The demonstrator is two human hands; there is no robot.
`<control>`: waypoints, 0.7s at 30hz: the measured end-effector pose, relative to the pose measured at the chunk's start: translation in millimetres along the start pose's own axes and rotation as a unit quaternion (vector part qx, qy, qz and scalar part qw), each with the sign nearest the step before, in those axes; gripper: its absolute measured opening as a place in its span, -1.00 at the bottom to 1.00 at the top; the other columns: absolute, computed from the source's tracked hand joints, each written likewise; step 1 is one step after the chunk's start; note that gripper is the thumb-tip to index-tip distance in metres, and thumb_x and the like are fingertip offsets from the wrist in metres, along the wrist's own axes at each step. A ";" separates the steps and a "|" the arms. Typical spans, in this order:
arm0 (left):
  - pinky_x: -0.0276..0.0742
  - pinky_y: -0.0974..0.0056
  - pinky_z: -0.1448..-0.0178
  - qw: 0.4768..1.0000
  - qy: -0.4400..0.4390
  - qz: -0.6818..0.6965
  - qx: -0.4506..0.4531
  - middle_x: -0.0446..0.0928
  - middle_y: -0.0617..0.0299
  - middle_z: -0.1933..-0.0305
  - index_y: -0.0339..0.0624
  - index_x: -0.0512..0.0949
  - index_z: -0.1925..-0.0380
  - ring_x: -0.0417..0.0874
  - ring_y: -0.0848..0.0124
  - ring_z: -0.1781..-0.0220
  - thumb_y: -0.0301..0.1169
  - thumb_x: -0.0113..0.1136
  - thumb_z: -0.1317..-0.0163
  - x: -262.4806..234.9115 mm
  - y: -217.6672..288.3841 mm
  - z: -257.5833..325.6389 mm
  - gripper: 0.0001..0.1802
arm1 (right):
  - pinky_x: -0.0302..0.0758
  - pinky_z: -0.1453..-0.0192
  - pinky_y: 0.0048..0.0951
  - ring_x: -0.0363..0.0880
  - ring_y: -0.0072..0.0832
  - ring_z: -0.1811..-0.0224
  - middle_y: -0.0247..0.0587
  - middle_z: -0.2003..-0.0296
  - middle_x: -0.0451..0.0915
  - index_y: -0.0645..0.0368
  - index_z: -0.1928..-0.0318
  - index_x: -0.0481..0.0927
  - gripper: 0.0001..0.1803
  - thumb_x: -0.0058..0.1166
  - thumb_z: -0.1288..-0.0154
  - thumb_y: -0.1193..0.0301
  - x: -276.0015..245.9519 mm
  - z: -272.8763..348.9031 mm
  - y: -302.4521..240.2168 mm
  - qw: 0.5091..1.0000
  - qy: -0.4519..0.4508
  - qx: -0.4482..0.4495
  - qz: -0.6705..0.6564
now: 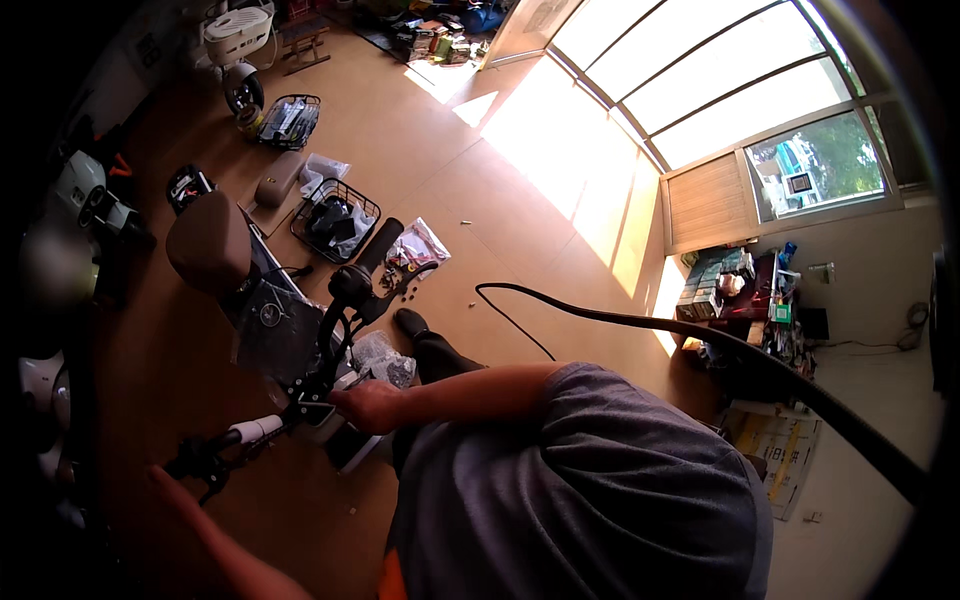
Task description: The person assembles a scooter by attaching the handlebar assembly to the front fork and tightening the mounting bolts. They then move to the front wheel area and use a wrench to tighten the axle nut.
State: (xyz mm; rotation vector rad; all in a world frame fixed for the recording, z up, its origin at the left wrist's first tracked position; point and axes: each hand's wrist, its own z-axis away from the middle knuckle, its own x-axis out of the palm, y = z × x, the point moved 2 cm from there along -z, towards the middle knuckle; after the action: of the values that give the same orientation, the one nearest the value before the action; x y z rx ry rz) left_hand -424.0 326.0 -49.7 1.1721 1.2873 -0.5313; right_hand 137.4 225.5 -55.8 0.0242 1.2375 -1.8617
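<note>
In front of me stands an electric scooter or bike with black handlebars and a brown padded seat. My right hand is closed beside the middle of the handlebars, at the stem; what its fingers hold is hidden. At the left end of the bar, my left hand is next to the dark left grip; its fingers are too dark to make out. The right grip and its brake lever point away from me. A white sleeve wraps part of the bar.
Beyond the bike lie a black wire basket with bagged parts, a plastic packet and small loose parts. A second basket and a white scooter are farther off. A black strap crosses the right side. Stacked boxes stand below the window.
</note>
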 end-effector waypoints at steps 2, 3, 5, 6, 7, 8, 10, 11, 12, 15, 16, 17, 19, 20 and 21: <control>0.45 0.04 -0.33 0.997 0.024 -0.013 0.073 0.52 -0.24 -0.28 -0.30 0.48 -0.28 0.57 -0.02 -0.30 -0.03 -0.13 -0.53 0.6 -10.6 -2.7 -0.40 | 0.58 0.09 0.01 0.71 0.02 0.08 0.04 0.21 0.67 -0.09 -0.31 0.44 -0.51 0.02 -0.38 0.34 -17.1 12.3 -18.5 0.999 -0.004 0.010 0.039; 0.44 0.02 -0.33 0.993 0.042 -0.067 0.091 0.50 -0.28 -0.29 -0.36 0.46 -0.28 0.56 -0.06 -0.30 -0.04 -0.13 -0.52 -0.1 2.1 -1.0 -0.38 | 0.59 0.11 0.00 0.71 0.01 0.09 0.02 0.22 0.67 -0.09 -0.31 0.44 -0.50 0.03 -0.36 0.36 -21.8 14.9 -19.7 0.998 -0.011 0.005 0.054; 0.43 0.02 -0.32 0.999 0.026 0.008 0.029 0.50 -0.31 -0.27 -0.38 0.44 -0.28 0.55 -0.11 -0.28 -0.05 -0.12 -0.52 -3.1 29.9 6.4 -0.38 | 0.60 0.15 -0.02 0.73 -0.01 0.11 -0.02 0.23 0.66 -0.10 -0.31 0.43 -0.47 0.04 -0.31 0.41 -27.9 16.6 -18.9 0.996 -0.028 -0.006 0.084; 0.43 0.02 -0.32 0.999 0.017 0.043 -0.003 0.50 -0.32 -0.26 -0.39 0.43 -0.28 0.55 -0.14 -0.28 -0.06 -0.12 -0.52 -7.9 47.0 9.0 -0.38 | 0.61 0.16 -0.03 0.73 -0.01 0.12 -0.02 0.24 0.67 -0.10 -0.30 0.43 -0.48 0.03 -0.32 0.42 -19.2 9.1 -9.4 0.994 0.001 -0.033 0.107; 0.43 0.01 -0.30 0.997 0.035 0.065 0.021 0.53 -0.31 -0.20 -0.33 0.48 -0.20 0.54 -0.18 -0.27 -0.06 -0.10 -0.50 -0.8 42.0 1.2 -0.44 | 0.61 0.16 -0.03 0.73 -0.02 0.14 -0.03 0.25 0.67 -0.11 -0.30 0.42 -0.49 0.02 -0.32 0.42 -4.0 -3.7 7.3 0.989 0.031 -0.059 0.130; 0.44 0.00 -0.28 0.998 0.019 0.054 0.021 0.54 -0.30 -0.18 -0.32 0.50 -0.16 0.55 -0.17 -0.26 -0.07 -0.09 -0.50 -3.2 49.0 0.5 -0.47 | 0.62 0.17 -0.04 0.74 -0.02 0.16 -0.03 0.26 0.67 -0.11 -0.29 0.42 -0.49 0.02 -0.33 0.42 6.5 -13.1 16.4 0.982 0.056 -0.089 0.156; 0.46 -0.01 -0.24 1.000 -0.006 0.029 0.010 0.56 -0.28 -0.13 -0.30 0.53 -0.08 0.56 -0.16 -0.23 -0.09 -0.08 -0.51 -16.2 56.2 10.0 -0.52 | 0.63 0.15 -0.02 0.74 0.00 0.14 0.00 0.26 0.69 -0.05 -0.21 0.45 -0.56 0.07 -0.31 0.37 -12.8 -2.9 -5.6 0.990 0.013 -0.042 0.135; 0.47 -0.03 -0.21 0.999 -0.005 -0.025 0.031 0.56 -0.27 -0.12 -0.30 0.53 -0.05 0.56 -0.15 -0.22 -0.11 -0.08 -0.51 -19.8 54.3 12.4 -0.54 | 0.64 0.14 0.00 0.74 0.00 0.13 0.01 0.26 0.70 -0.01 -0.17 0.47 -0.59 0.10 -0.30 0.35 -22.1 1.6 -13.6 0.992 -0.015 -0.022 0.127; 0.48 -0.04 -0.18 0.995 -0.007 -0.081 0.049 0.57 -0.26 -0.10 -0.30 0.54 -0.02 0.57 -0.13 -0.21 -0.12 -0.08 -0.52 -21.1 50.4 15.8 -0.56 | 0.64 0.15 0.00 0.74 0.01 0.13 0.02 0.27 0.70 -0.01 -0.15 0.49 -0.62 0.08 -0.33 0.33 -23.2 1.2 -13.1 0.994 -0.014 -0.014 0.105; 0.52 -0.08 -0.05 0.999 0.025 -0.033 -0.004 0.61 -0.23 -0.02 -0.29 0.59 0.04 0.64 -0.12 -0.08 -0.08 -0.10 -0.55 -28.3 51.0 34.2 -0.52 | 0.64 0.15 0.00 0.75 0.01 0.15 0.03 0.28 0.70 0.01 -0.08 0.55 -0.71 0.02 -0.39 0.28 -16.7 -7.6 -15.6 0.998 -0.011 0.004 0.063; 0.51 -0.09 -0.07 0.999 0.043 0.006 0.010 0.63 -0.25 0.04 -0.34 0.60 0.07 0.65 -0.17 -0.02 0.01 -0.10 -0.54 -14.9 54.1 30.7 -0.44 | 0.65 0.14 0.01 0.75 0.01 0.16 0.02 0.28 0.71 0.01 -0.04 0.58 -0.73 0.00 -0.41 0.27 -20.5 -4.2 -6.5 0.998 0.008 0.026 0.059; 0.49 -0.12 -0.07 0.998 0.004 0.037 -0.050 0.63 -0.29 0.09 -0.38 0.59 0.10 0.64 -0.21 0.00 0.06 -0.10 -0.52 -22.0 40.4 30.3 -0.38 | 0.64 0.13 0.02 0.75 0.00 0.15 0.00 0.30 0.72 0.03 -0.04 0.58 -0.73 -0.03 -0.42 0.30 -35.0 5.0 -19.6 0.994 -0.024 0.012 0.106; 0.48 -0.17 -0.04 0.997 0.051 -0.052 -0.013 0.63 -0.28 0.07 -0.24 0.61 0.09 0.62 -0.27 -0.01 0.05 -0.10 -0.50 -24.7 70.6 30.8 -0.45 | 0.63 0.08 0.06 0.74 0.03 0.12 0.09 0.27 0.73 0.14 0.03 0.58 -0.75 -0.04 -0.41 0.31 -22.6 -3.0 -0.9 0.988 0.017 -0.032 0.150; 0.49 -0.18 -0.04 0.995 0.083 -0.041 0.038 0.65 -0.23 0.05 -0.17 0.60 0.05 0.62 -0.27 -0.02 0.04 -0.12 -0.50 -31.2 100.0 37.6 -0.48 | 0.60 0.05 0.09 0.73 0.08 0.13 0.13 0.26 0.72 0.16 0.07 0.58 -0.73 -0.04 -0.44 0.26 -26.5 0.3 -2.3 0.992 0.026 0.002 0.123; 0.50 -0.16 -0.06 0.997 0.073 -0.019 0.004 0.66 -0.18 0.05 -0.15 0.59 0.03 0.64 -0.25 -0.01 0.03 -0.13 -0.47 -35.6 112.1 42.1 -0.49 | 0.59 0.03 0.10 0.72 0.10 0.14 0.14 0.26 0.72 0.17 0.07 0.58 -0.71 -0.06 -0.47 0.23 -24.1 5.4 -4.1 0.992 0.046 0.002 0.115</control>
State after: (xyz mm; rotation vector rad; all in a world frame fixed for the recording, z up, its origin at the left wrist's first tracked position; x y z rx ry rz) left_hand -319.2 321.0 18.2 1.2121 1.4356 -0.4873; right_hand 151.8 237.6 -39.3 0.2477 1.2384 -1.6787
